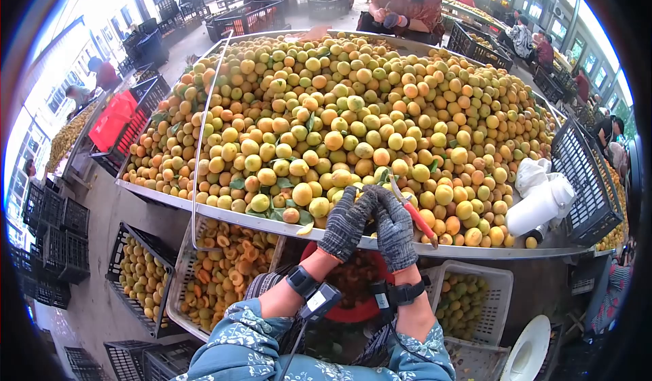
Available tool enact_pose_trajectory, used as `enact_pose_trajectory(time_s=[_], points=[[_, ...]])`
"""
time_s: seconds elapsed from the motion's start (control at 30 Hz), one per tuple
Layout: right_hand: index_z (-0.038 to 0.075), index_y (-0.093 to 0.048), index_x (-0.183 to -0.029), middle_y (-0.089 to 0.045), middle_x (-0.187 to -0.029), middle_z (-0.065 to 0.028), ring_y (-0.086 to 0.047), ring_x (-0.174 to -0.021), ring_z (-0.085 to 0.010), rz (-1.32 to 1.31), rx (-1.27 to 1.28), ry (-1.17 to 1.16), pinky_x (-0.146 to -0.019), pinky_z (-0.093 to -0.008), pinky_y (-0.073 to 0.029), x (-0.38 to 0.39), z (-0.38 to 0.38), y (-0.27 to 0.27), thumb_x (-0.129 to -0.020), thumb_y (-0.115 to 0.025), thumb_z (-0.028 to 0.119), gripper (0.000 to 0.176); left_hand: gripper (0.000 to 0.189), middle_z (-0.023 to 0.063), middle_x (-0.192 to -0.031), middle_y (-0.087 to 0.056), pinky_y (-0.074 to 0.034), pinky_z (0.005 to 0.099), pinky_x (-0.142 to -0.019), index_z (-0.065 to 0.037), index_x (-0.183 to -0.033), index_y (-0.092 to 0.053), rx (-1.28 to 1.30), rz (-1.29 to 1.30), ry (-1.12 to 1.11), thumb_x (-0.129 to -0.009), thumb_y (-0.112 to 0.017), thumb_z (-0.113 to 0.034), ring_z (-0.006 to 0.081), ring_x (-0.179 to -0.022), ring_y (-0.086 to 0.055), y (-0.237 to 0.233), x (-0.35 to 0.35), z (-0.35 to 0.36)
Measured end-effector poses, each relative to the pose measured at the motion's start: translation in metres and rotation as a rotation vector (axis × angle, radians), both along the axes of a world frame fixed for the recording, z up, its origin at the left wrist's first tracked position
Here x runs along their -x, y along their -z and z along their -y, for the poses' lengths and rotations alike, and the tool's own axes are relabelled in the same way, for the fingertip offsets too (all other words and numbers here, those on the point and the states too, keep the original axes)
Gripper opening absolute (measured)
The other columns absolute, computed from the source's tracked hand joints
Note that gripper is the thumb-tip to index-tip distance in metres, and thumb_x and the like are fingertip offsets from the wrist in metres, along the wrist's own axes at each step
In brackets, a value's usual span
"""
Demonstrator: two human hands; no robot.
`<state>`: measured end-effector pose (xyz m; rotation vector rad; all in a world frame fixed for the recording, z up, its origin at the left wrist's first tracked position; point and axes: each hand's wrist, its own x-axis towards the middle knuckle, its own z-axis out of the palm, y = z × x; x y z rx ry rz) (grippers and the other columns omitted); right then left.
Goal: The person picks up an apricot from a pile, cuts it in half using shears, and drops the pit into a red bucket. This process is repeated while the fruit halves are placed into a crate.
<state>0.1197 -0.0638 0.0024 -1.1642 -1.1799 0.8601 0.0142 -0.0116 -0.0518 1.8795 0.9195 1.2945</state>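
My left hand point(346, 226) and my right hand point(394, 230), both in grey knit gloves, meet at the front edge of a wide metal-rimmed table point(224, 212). Their fingers are closed and pressed together at the tips; whatever lies between them is hidden. Against the outer side of my right hand is a red-handled pair of shears point(420, 219) with a curved metal tip, seemingly held in its fingers. A large heap of yellow-orange apricots point(333, 140) with some green leaves covers the table just beyond both hands.
Below the table stand a crate of split apricots point(178, 298), a red tub point(360, 307) between my arms and a pale crate point(501, 293). White containers point(543, 204) and a black crate point(589, 177) are at the right. A person point(409, 7) works across the table.
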Motion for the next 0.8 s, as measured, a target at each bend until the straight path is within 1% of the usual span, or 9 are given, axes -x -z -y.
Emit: enact_pose_trajectory(time_s=[0.07,0.27,0.33,0.37,0.57,0.6,0.63,0.7,0.8], points=[[-0.001,-0.06,-0.113,-0.063,-0.108,-0.0077,-0.059,-0.097,-0.0152,0.013,-0.014,0.033,-0.086,-0.0266,-0.049,0.004,0.0,-0.001,-0.093,-0.047,0.004,0.024,0.029,0.0174,-0.101,-0.058,-0.051,0.0335,-0.066,-0.006,-0.113,-0.056,-0.313,-0.236,-0.102,-0.086,-0.059,-0.012,0.0271,-0.081,-0.062,0.013,0.001,-0.001],[-0.001,-0.062,-0.108,-0.064,-0.103,-0.008,-0.06,-0.093,-0.0151,0.032,-0.012,0.117,-0.084,-0.0265,-0.05,0.007,-0.002,0.008,-0.091,-0.045,0.001,0.024,0.031,0.0226,-0.107,-0.056,-0.052,0.0376,-0.063,-0.006,-0.115,-0.057,0.187,0.377,0.022,-0.084,-0.057,-0.008,0.0337,-0.077,-0.062,0.027,-0.015,0.007],[-0.001,-0.062,-0.108,-0.064,-0.102,-0.0076,-0.06,-0.092,-0.0149,0.011,-0.021,0.116,-0.083,-0.0263,-0.05,0.007,-0.002,0.009,-0.091,-0.045,0.001,0.024,0.031,0.0216,-0.102,-0.057,-0.052,0.0374,-0.06,-0.004,-0.117,-0.055,-0.458,-0.275,-0.18,-0.087,-0.057,-0.011,0.0331,-0.076,-0.062,0.011,-0.004,0.012],[-0.001,-0.062,-0.107,-0.064,-0.102,-0.007,-0.06,-0.091,-0.0144,0.02,-0.037,0.126,-0.082,-0.0258,-0.05,0.006,0.0,0.006,-0.092,-0.045,0.001,0.024,0.031,0.0216,-0.102,-0.057,-0.052,0.0374,-0.06,-0.004,-0.117,-0.055,-0.45,-0.281,-0.179,-0.087,-0.057,-0.011,0.0331,-0.076,-0.062,0.011,-0.003,0.014],[-0.001,-0.062,-0.108,-0.063,-0.104,-0.0062,-0.058,-0.094,-0.0137,-0.052,0.035,0.17,-0.085,-0.026,-0.048,-0.001,-0.002,0.013,-0.092,-0.045,0.001,0.023,0.016,0.003,-0.088,-0.057,-0.049,0.0232,-0.059,-0.006,-0.105,-0.051,0.515,0.385,0.235,-0.094,-0.054,-0.018,0.008,-0.077,-0.057,-0.007,-0.017,0.007],[-0.001,-0.062,-0.109,-0.063,-0.104,-0.0057,-0.058,-0.094,-0.0135,0.003,-0.046,0.187,-0.086,-0.0262,-0.048,-0.003,-0.003,0.017,-0.092,-0.046,0.001,0.023,0.014,0.0003,-0.087,-0.056,-0.048,0.0207,-0.058,-0.009,-0.101,-0.05,0.801,0.77,0.45,-0.093,-0.056,-0.019,0.0074,-0.076,-0.056,-0.012,-0.015,0.004],[-0.001,-0.062,-0.109,-0.062,-0.105,-0.0052,-0.058,-0.095,-0.0134,0.056,-0.121,0.203,-0.087,-0.0263,-0.047,-0.005,-0.003,0.02,-0.092,-0.047,0.001,0.023,0.015,-0.0002,-0.087,-0.056,-0.049,0.0208,-0.058,-0.01,-0.099,-0.052,0.482,0.399,0.353,-0.093,-0.057,-0.023,0.0091,-0.075,-0.058,0.006,-0.013,-0.007],[0.0,-0.062,-0.11,-0.062,-0.104,-0.0031,-0.056,-0.091,-0.0116,0.005,-0.092,0.144,-0.081,-0.025,-0.048,-0.012,0.003,0.003,-0.091,-0.053,0.004,0.021,0.016,0.0002,-0.086,-0.057,-0.051,0.0239,-0.058,-0.011,-0.097,-0.053,0.854,0.59,0.353,-0.092,-0.058,-0.026,0.0114,-0.071,-0.06,-0.049,0.007,0.015],[-0.001,-0.062,-0.109,-0.062,-0.101,-0.0018,-0.056,-0.087,-0.0104,-0.062,-0.006,0.278,-0.076,-0.0242,-0.048,-0.033,0.01,-0.009,-0.09,-0.056,0.006,0.021,0.022,0.0027,-0.083,-0.06,-0.051,0.0289,-0.054,-0.014,-0.097,-0.055,1.035,0.781,0.327,-0.089,-0.061,-0.034,0.0158,-0.066,-0.062,-0.036,0.01,0.007]])
